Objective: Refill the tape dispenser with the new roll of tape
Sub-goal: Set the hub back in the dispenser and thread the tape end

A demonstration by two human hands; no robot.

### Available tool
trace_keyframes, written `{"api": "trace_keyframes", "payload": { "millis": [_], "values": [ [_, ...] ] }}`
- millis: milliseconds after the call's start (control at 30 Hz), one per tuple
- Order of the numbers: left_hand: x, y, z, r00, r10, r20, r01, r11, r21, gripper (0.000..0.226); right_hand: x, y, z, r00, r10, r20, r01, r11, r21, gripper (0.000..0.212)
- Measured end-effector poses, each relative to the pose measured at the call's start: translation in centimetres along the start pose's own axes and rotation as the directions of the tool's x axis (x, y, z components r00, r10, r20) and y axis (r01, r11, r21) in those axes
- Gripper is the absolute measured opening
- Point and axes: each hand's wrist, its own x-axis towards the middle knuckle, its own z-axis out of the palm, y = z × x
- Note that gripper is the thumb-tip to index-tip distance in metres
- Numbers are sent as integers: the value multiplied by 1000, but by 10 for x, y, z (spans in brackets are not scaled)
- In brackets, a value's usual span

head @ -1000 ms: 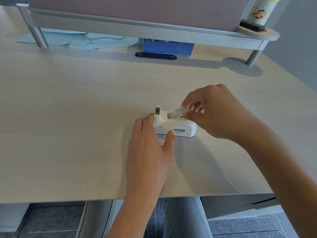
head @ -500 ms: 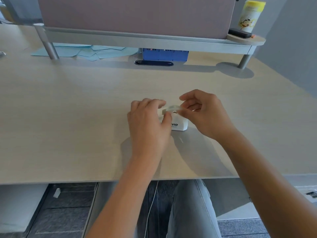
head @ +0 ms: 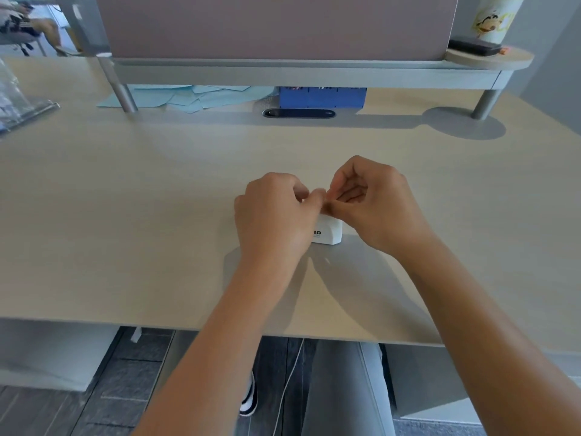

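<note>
The white tape dispenser (head: pixel 328 231) sits on the desk (head: pixel 157 215) under both hands, mostly hidden. The left hand (head: pixel 273 215) and right hand (head: pixel 374 206) meet fingertip to fingertip above it, pinching something too small to tell. Judged from this, draw the tape end slowly while steadying the base.

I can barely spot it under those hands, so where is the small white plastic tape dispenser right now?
In the head view, the small white plastic tape dispenser sits mid-desk on the light wooden desk, mostly hidden between the left hand and right hand.

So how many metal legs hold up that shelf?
2: the left leg stands by the blue papers, the right leg under the round end. More may be hidden.
</note>
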Motion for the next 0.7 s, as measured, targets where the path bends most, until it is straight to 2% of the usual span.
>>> {"api": "trace_keyframes", "payload": {
  "millis": [133, 233, 367, 467, 600, 700],
  "values": [
    [0, 10, 0, 1000, 8, 10, -9, 991, 135, 13, 1, 1, -1, 999, -30, 11, 30, 1000, 6, 22],
    [1, 15, -1, 1000, 12, 15, -14, 985, 173, 11, 0, 3, 0, 998, -55, 9, 55, 998, -2, 22],
    [9, 15, -5, 996, -61, 62, 53, 990, 129, 12, -2, 3, 3, 998, -66, 15, 67, 997, -35, 22],
    [16, 11, -10, 991, -98, 94, 91, 992, 84, 12, -2, 0, 4, 998, -53, 40, 56, 994, -95, 31],
    [23, 1, -17, 982, -113, 150, 112, 994, 14, 14, 1, -5, 8, 994, -23, 109, 55, 952, -302, 50],
    [27, -6, -20, 982, -107, 157, 113, 993, -29, 19, 3, -10, 11, 986, 58, 155, 10, 915, -404, 54]
  ]
}}
